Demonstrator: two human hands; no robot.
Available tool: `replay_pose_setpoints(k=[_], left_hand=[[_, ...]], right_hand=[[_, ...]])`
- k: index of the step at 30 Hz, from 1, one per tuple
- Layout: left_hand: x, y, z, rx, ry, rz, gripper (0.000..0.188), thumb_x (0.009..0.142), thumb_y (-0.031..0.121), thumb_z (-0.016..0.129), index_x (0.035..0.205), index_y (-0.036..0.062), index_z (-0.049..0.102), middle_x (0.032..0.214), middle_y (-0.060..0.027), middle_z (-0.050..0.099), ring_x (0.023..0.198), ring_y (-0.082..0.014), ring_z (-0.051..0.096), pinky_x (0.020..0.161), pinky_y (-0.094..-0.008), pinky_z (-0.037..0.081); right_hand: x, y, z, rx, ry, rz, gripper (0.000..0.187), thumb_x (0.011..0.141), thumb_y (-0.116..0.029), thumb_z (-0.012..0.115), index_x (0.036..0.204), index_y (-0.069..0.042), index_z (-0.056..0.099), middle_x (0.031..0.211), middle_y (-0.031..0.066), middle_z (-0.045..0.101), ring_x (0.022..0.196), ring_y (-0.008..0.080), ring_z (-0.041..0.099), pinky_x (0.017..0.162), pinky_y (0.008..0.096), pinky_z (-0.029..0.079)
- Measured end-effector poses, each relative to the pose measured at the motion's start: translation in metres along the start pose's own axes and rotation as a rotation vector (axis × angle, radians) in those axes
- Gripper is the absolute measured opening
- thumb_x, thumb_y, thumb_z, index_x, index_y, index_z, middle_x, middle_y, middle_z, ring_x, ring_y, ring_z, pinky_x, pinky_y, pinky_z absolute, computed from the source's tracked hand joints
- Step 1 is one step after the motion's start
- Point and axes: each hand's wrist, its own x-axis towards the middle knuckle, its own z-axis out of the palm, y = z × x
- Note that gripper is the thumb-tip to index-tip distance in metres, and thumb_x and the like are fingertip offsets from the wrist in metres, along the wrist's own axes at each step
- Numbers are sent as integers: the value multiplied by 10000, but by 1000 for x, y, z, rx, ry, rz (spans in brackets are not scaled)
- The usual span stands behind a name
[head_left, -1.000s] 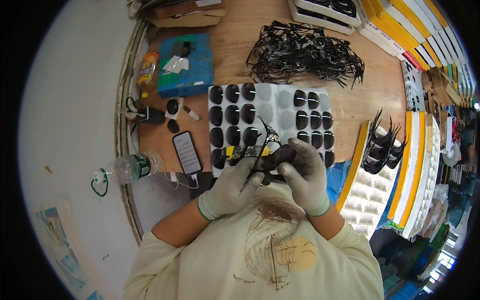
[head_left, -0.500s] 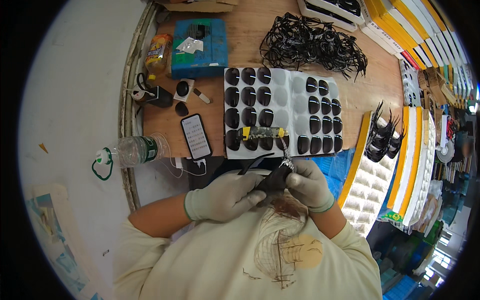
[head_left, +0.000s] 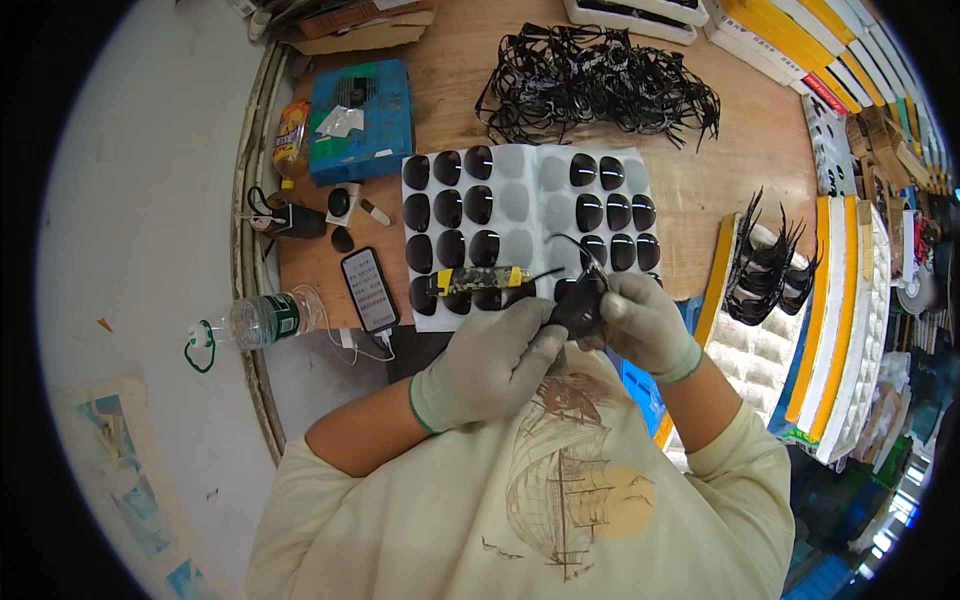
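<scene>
A pair of dark sunglasses (head_left: 580, 312) is held between my two hands, in front of the table's near edge. My left hand (head_left: 490, 362), in a light grey glove, pinches its left side. Gloved as well, my right hand (head_left: 645, 322) grips the other side, with thin black temples sticking up past the fingers. Just beyond lies a white sheet (head_left: 533, 235) bearing rows of dark lenses (head_left: 480, 205), some spots without one. Across the sheet's near rows rests a yellow-and-camouflage tool (head_left: 480, 281), perhaps a cutter. Fingers hide part of the sunglasses.
A tangled heap of black glasses frames (head_left: 605, 90) lies at the back. On the left are a blue box (head_left: 365, 130), a phone (head_left: 370, 288), a black charger block (head_left: 298, 219) and a clear bottle (head_left: 262, 318). White-and-yellow trays (head_left: 745, 340), one with sunglasses (head_left: 770, 275), stand at right.
The view has shifted, moving the table items leftward in the picture. Both hands now hold the sunglasses higher, over the sheet's near edge, with the temples turned upward.
</scene>
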Motion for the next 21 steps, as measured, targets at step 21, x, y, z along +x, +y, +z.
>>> replay_pose_setpoints(k=[21], left_hand=[[-43,3,-34,-2,-2,-159,360,948,161,605,1206,-71,509,757,-153,657,617,-282,668,596,-368,534]], right_hand=[[10,-4,74,-564,-24,-70,225,935,-193,701,971,27,674,823,12,637,749,61,534,664,239,460]])
